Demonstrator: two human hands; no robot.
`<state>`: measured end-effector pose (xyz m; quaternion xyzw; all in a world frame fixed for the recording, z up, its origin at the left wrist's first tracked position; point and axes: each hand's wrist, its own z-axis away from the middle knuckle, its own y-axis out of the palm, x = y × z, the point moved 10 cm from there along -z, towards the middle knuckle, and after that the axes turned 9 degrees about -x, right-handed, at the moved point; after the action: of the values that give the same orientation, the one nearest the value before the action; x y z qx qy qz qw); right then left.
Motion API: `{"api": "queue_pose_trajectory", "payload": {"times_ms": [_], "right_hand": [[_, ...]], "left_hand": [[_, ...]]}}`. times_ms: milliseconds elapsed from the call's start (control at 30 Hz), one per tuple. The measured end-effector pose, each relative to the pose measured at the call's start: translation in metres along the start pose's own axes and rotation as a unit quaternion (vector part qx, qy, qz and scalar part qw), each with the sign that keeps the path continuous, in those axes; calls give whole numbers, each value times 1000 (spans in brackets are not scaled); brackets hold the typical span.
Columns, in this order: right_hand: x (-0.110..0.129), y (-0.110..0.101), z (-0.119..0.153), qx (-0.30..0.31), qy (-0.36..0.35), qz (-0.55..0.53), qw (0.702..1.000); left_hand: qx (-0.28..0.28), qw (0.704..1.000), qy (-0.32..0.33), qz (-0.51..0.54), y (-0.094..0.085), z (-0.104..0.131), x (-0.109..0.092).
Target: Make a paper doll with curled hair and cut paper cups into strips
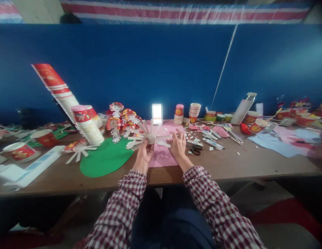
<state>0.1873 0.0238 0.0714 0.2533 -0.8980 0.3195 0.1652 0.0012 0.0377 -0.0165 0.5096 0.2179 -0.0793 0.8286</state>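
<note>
My left hand [144, 156] grips a paper cup cut into strips [151, 139] by its small round base. The pale strips fan outward like spokes. Just to the right, my right hand [178, 144] has its fingers bent and apart, near the strip ends; whether a fingertip touches one is hard to tell. Below both hands lies a pink sheet [164, 162] with dark scribbles. Black scissors [196, 149] rest right of my right hand. Left of my left hand is a green rounded sheet [106, 164], with another splayed cut cup [79, 151] at its edge.
Finished-looking paper figures [115, 126] cluster behind the green sheet. A tall leaning stack of paper cups [64, 97] stands left, shorter cup stacks [194, 112] at the back. Paper scraps, pens and a flask [242, 110] lie or stand rightward. A blue partition [140, 65] closes the back.
</note>
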Motion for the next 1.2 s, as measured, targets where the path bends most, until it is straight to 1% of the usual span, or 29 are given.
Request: {"api": "queue_pose_trajectory", "payload": {"times_ms": [133, 233, 333, 367, 433, 467, 533, 567, 600, 667, 700, 733, 833, 867, 900, 967, 1100, 1200], "right_hand": [[-4, -3, -1, -14, 11, 5, 1000], [-3, 5, -2, 1, 4, -57, 998], [5, 19, 0, 46, 10, -151, 987], [9, 24, 1, 64, 18, -178, 982], [14, 31, 5, 106, 46, -227, 967], [16, 34, 7, 130, 69, -257, 955], [16, 40, 14, 176, 137, -330, 917], [13, 41, 16, 182, 177, -357, 899], [10, 40, 18, 177, 207, -370, 888], [2, 37, 19, 153, 243, -378, 880], [-2, 37, 20, 137, 261, -389, 873], [-6, 38, 21, 123, 283, -409, 859], [-15, 48, 26, 82, 373, -512, 770], [-15, 50, 27, 75, 390, -535, 745], [-15, 52, 27, 72, 397, -549, 732], [-13, 52, 27, 70, 402, -563, 719], [-15, 55, 32, 76, 428, -572, 696], [-18, 58, 36, 76, 449, -568, 685]], "left_hand": [[7, 1000, -12, -15, 5, 0, 6], [-11, 1000, -4, -1, 6, 3, 4], [-34, 999, 1, 8, 6, 9, 6], [-33, 999, 0, 1, 8, 12, 8], [-9, 1000, 2, -26, 15, 20, 16], [8, 999, 3, -43, 19, 25, 20], [44, 996, 8, -70, 27, 33, 30], [56, 995, 7, -78, 29, 36, 36], [66, 995, 4, -80, 30, 39, 41], [87, 993, -10, -79, 34, 43, 51], [90, 993, -17, -75, 34, 43, 55], [85, 993, -25, -74, 32, 42, 58], [60, 994, -44, -78, 25, 39, 63], [61, 994, -48, -78, 25, 38, 63], [65, 994, -51, -75, 26, 37, 63], [70, 994, -56, -65, 26, 36, 62], [59, 995, -58, -56, 23, 31, 62], [49, 995, -56, -65, 20, 27, 63]]}}
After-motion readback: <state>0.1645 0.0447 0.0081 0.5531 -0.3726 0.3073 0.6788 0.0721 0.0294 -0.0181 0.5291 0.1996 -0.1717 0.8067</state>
